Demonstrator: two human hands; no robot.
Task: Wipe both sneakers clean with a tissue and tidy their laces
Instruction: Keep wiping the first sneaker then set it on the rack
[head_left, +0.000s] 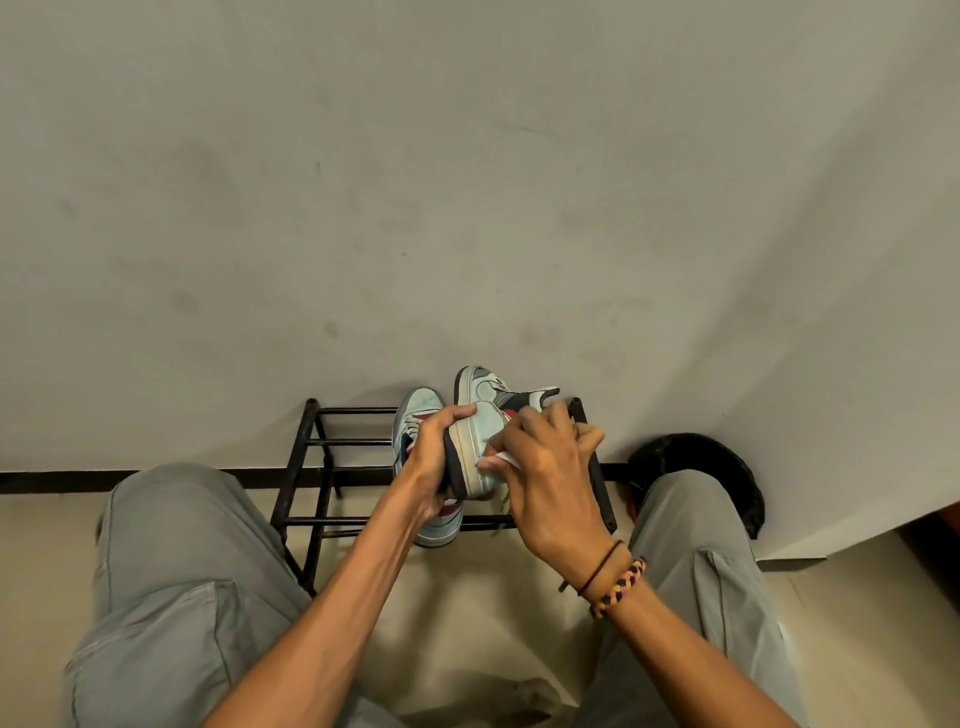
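From your head view, the black shoe rack (332, 470) stands against the wall, with bare floor between your knees. Your left hand (434, 457) grips the raised sneaker (475, 441) by its heel end, fingers curled over it. Your right hand (545, 467) pinches a white tissue (501, 460) against the sneaker's side. The second sneaker (418, 415) rests on the rack just behind, partly hidden by your left hand.
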